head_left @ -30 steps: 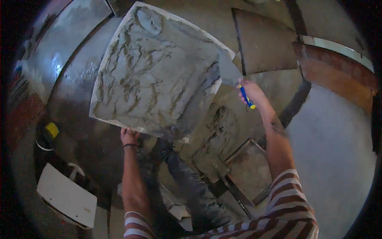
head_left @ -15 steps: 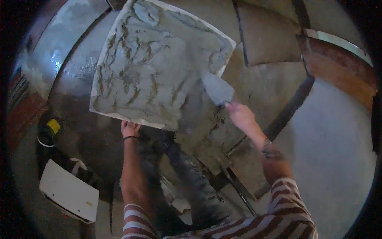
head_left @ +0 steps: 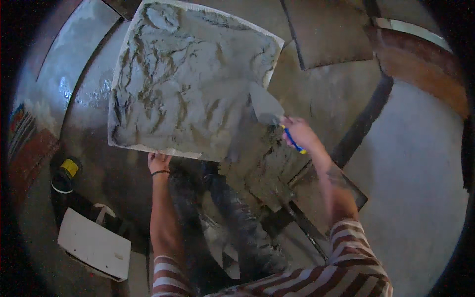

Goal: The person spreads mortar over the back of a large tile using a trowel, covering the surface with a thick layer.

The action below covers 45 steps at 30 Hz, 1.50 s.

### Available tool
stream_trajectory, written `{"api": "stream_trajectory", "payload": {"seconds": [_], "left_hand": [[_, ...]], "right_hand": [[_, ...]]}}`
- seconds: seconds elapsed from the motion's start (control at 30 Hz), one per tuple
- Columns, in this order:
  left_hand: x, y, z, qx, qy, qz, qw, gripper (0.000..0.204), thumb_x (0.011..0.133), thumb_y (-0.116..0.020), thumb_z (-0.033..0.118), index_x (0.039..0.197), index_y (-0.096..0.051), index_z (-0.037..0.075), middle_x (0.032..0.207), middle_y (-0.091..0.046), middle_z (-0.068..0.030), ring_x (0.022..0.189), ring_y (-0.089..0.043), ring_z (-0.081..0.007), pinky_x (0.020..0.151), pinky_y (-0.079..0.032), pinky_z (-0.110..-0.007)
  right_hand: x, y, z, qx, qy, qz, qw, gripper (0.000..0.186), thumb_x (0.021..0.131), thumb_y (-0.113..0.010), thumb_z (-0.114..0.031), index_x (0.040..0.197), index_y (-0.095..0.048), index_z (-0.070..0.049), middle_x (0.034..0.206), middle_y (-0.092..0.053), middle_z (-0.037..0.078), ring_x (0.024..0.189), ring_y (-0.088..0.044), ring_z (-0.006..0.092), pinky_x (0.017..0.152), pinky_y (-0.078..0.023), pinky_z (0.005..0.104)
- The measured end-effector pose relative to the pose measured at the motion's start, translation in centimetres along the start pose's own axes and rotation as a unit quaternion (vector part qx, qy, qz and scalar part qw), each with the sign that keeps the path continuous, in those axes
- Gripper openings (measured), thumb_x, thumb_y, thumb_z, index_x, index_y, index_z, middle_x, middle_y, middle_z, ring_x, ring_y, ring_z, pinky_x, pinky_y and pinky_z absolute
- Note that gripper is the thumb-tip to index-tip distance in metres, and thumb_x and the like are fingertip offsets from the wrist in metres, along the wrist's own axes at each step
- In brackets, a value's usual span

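A square pale panel is coated with wet, ridged grey mortar and has an uneven pale rim. My left hand grips its near edge, the fingertips partly hidden by it. My right hand is closed on the blue-and-yellow handle of a trowel, whose wide metal blade lies at the panel's right side, over a smoother, darker part of the mortar. Below the panel are my legs in dark, mortar-smeared trousers and a rough patch of mortar on the floor.
A white rectangular object and a black-and-yellow container stand at the lower left. Dark boards lie at the upper right, with brown planks beside them. A wet grey slab is at the upper left, a pale grey floor area at the right.
The trowel has moved down and left from the panel's upper right edge onto its right side, my right arm following. The panel appears slightly farther up and left in the picture.
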State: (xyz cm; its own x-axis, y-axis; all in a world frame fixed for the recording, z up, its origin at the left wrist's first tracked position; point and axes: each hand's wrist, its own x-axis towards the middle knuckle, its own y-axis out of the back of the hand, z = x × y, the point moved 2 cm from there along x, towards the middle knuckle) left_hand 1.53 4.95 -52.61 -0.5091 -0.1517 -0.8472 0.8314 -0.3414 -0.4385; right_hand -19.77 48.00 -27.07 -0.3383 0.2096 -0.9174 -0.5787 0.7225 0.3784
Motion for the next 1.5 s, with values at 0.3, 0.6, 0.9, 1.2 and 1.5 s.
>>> {"api": "stream_trajectory", "payload": {"seconds": [0.3,0.6,0.9,1.2,1.5], "left_hand": [[1.1,0.5,0.3,0.034,0.016,-0.012,0.999,0.018,0.091,-0.039,0.025,0.098,-0.05,0.012,0.072,-0.05,-0.0044,0.063,-0.048,-0.0179,0.072,-0.049,-0.055],[-0.9,-0.2,1.7,0.094,0.005,0.07,0.993,0.025,0.087,-0.048,0.005,0.109,-0.042,0.013,0.1,-0.053,-0.0077,0.085,-0.057,-0.0248,0.076,-0.049,-0.051],[1.7,0.1,0.1,0.013,0.031,0.07,0.997,0.027,0.088,-0.048,0.006,0.112,-0.04,0.013,0.11,-0.053,-0.0102,0.095,-0.056,-0.0283,0.076,-0.048,-0.052],[-3.1,-3.9,-0.6,0.046,0.047,0.053,0.996,0.027,0.089,-0.048,0.01,0.114,-0.041,0.013,0.112,-0.053,-0.0061,0.098,-0.056,-0.0218,0.078,-0.049,-0.042],[-3.2,-2.9,-0.3,0.086,0.0,0.036,0.996,0.033,0.085,-0.05,0.007,0.117,-0.043,0.014,0.107,-0.055,-0.0032,0.096,-0.057,-0.0197,0.081,-0.049,-0.043]], "right_hand": [[6.5,5.1,-4.2,0.17,0.038,-0.02,0.985,0.037,0.091,-0.041,-0.042,0.098,-0.054,-0.008,0.059,-0.049,0.002,0.043,-0.046,0.0127,0.04,-0.04,0.0292],[-3.9,-8.9,3.7,0.012,0.036,-0.028,0.999,0.037,0.091,-0.043,-0.038,0.086,-0.054,-0.004,0.058,-0.054,0.01,0.045,-0.054,0.022,0.04,-0.043,0.0377],[2.4,-7.5,1.1,-0.383,0.376,0.23,0.812,0.031,0.089,-0.044,-0.031,0.097,-0.056,-0.004,0.064,-0.06,0.016,0.049,-0.058,0.0308,0.042,-0.045,0.0429],[-2.4,-5.0,-9.1,0.103,0.137,0.001,0.985,0.042,0.091,-0.04,-0.045,0.097,-0.055,-0.007,0.055,-0.047,0.0,0.039,-0.043,0.0099,0.037,-0.036,0.026],[-0.1,-18.1,-4.1,0.069,0.051,-0.063,0.994,0.043,0.091,-0.039,-0.047,0.099,-0.054,-0.008,0.057,-0.048,0.001,0.042,-0.045,0.0117,0.038,-0.039,0.0282]]}}
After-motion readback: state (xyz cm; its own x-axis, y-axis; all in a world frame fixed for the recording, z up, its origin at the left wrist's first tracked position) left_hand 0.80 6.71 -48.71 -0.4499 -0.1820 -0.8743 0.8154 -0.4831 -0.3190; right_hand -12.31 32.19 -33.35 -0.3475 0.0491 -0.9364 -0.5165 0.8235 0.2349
